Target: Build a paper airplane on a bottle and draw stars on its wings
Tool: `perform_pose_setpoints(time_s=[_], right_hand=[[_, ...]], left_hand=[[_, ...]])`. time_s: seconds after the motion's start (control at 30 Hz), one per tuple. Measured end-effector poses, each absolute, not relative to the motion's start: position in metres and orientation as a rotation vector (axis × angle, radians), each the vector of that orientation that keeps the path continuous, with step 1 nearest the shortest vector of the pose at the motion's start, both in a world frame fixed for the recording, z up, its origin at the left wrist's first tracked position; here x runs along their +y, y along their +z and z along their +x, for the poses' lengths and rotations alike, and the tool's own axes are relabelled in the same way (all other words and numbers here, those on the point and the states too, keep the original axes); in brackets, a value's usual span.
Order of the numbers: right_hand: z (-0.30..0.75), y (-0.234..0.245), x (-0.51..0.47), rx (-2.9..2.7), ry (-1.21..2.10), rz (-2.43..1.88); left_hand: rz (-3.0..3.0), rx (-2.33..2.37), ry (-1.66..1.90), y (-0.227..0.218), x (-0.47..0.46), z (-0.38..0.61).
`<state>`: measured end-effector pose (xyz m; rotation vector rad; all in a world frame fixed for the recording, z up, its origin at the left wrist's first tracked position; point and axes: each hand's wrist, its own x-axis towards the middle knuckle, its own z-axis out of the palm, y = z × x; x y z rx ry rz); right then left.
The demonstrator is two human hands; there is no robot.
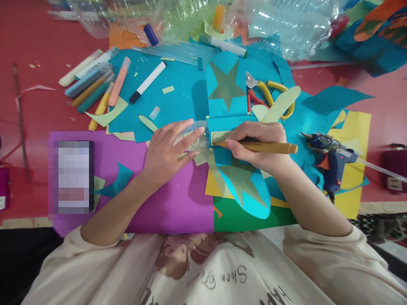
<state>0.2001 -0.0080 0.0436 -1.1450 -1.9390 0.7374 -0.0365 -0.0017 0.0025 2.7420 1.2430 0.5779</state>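
My right hand [259, 144] pinches an ochre marker [270, 147], its tip on a small pale-yellow paper piece [219, 137] showing a short brown stroke. That piece lies on blue paper [229, 123], which joins a clear plastic bottle piece [199, 135]. My left hand [170, 148] curves over this plastic, fingers spread across it and thumb at its near side. Beyond the hands is a blue paper panel with an olive star [226, 84]. A rounded blue panel with another olive star [244, 182] extends below the right hand.
Several markers [92, 78] lie at the left, with a phone [74, 176] nearer. Pliers [270, 93] with yellow handles and a glue gun [332, 159], its red light lit, lie at the right. Clear plastic bottles [286, 25] fill the back. Paper scraps are scattered around.
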Motion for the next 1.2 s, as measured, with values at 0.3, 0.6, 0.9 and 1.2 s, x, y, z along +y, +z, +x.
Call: perform_pose_setpoints(time_s=[0.3, 0.6, 0.9, 1.2], right_hand=[[0.201, 0.0379, -0.0085, -1.717, 0.699, -1.086], [0.1972, 0.0392, -0.0074, -1.744, 0.669, -1.159], [0.1984, 0.0401, -0.0078, -1.717, 0.728, -1.228], [0.1999, 0.0422, -0.0086, -1.725, 0.761, -1.247]], left_hand=[[2.778, 1.235, 0.614, 0.0031, -0.0015, -0.0362], [2.767, 1.206, 0.648, 0.0029, -0.0014, -0.0369], [2.764, 1.238, 0.579, 0.0031, -0.0015, -0.037], [2.778, 1.221, 0.594, 0.0021, -0.0011, -0.0375]])
